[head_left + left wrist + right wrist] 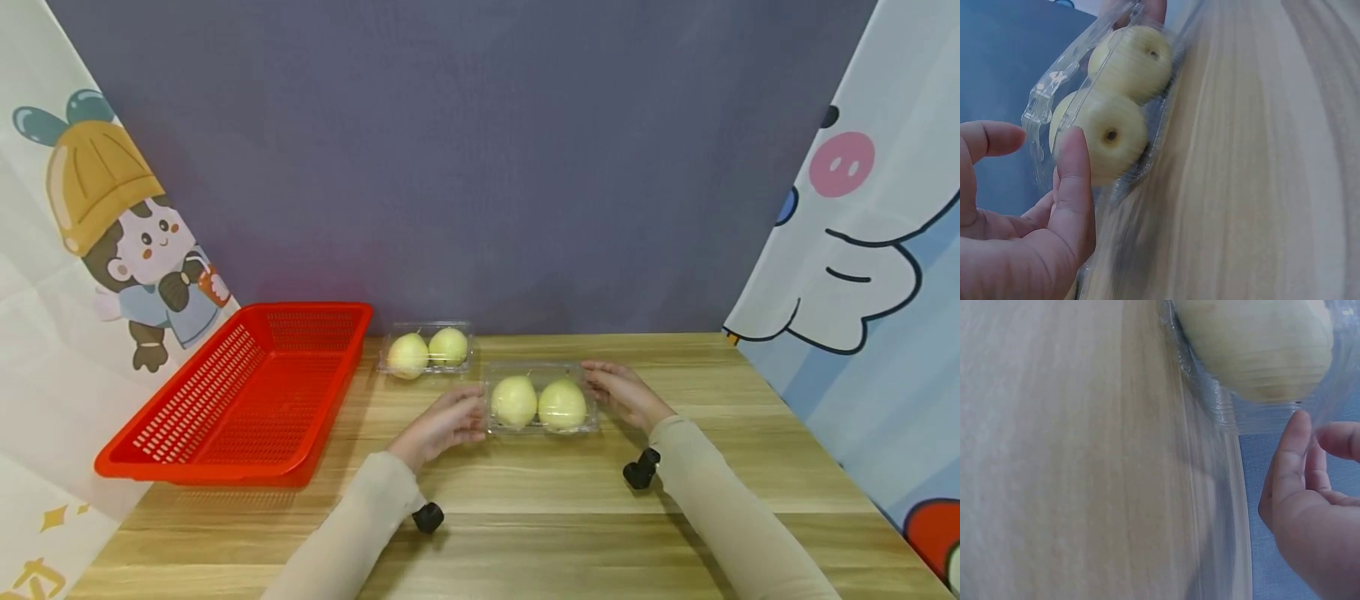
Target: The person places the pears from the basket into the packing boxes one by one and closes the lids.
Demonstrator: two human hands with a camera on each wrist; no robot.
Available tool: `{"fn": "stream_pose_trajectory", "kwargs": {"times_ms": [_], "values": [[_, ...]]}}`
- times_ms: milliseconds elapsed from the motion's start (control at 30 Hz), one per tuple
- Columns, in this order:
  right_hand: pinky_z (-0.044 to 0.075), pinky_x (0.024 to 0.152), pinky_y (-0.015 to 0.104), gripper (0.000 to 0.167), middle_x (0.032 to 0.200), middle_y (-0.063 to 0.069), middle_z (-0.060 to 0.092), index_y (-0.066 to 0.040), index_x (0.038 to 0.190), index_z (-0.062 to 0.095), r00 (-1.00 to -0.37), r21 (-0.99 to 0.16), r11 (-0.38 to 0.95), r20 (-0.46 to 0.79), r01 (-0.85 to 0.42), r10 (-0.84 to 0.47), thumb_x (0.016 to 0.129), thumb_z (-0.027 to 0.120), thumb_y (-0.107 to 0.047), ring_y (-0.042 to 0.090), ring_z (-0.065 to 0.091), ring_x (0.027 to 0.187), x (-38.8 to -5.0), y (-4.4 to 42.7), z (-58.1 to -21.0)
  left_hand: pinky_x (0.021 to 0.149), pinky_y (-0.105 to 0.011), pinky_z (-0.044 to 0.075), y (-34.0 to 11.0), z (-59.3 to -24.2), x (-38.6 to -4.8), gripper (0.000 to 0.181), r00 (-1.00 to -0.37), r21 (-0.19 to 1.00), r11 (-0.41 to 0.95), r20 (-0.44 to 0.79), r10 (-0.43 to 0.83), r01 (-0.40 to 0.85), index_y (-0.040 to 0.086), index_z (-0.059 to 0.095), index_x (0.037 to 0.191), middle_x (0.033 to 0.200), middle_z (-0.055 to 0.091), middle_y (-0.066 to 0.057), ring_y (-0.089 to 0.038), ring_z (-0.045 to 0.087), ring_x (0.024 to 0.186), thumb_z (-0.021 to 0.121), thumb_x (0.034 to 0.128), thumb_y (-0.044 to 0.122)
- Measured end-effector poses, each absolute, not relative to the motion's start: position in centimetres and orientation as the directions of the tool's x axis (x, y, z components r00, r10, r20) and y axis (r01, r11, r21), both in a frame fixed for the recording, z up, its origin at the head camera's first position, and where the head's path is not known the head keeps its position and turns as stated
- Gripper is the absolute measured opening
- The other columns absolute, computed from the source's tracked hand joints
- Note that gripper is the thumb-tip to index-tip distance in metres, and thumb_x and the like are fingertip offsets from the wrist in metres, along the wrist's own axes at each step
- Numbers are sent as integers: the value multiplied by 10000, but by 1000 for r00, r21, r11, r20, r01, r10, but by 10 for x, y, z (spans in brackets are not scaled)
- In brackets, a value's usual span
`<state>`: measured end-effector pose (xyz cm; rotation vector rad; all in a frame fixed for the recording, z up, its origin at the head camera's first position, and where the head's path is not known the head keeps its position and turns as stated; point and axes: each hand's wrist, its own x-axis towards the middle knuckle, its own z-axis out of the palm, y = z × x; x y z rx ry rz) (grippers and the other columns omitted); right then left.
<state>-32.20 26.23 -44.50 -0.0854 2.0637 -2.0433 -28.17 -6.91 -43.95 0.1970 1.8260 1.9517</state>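
A clear plastic clamshell box [537,427] with two pale yellow pears, a left pear [514,402] and a right pear [562,405], sits between my hands over the middle of the table. At its left end is my left hand [444,423]; in the left wrist view one digit [1074,159] lies against the box wall, while another finger [997,139] stands apart from it. My right hand [622,393] pinches the right end's edge between thumb and fingertips, as the right wrist view shows. Whether the box's underside touches the table I cannot tell.
Another clear box [438,369] with two pears stands farther back, slightly left. To the left is a red plastic basket [300,400] with slotted walls. A dark cloth wall [480,167] rises behind the wooden table [540,517], and printed curtains hang at both sides.
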Motion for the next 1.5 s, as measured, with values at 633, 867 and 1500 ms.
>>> {"fn": "stream_pose_trajectory", "kwargs": {"times_ms": [633,867,1500], "values": [[495,718,176,488,1057,-17,595,142,1479,308,-969,-993,-3,-119,122,-216,1056,448,-57,51,576,887,-322,262,-447,766,-276,564,-61,-444,-269,499,-875,967,-30,-217,433,-255,-41,347,1384,952,555,-111,-152,569,795,582,969,107],[496,732,177,499,1053,-30,595,134,1482,306,-969,-991,2,-128,130,-212,1056,456,-78,50,583,899,-322,262,-446,775,-276,562,-57,-443,-268,390,-879,963,-55,-216,424,-263,-22,367,1292,972,540,-121,-167,563,812,564,966,63],[502,741,205,484,1070,30,530,90,1443,314,-967,-989,58,-147,138,-207,1066,477,-166,83,556,877,-315,264,-442,782,-273,561,-55,-444,-267,378,-888,960,-85,-212,408,-268,-42,366,1298,956,534,-108,-171,562,804,548,973,25]]}}
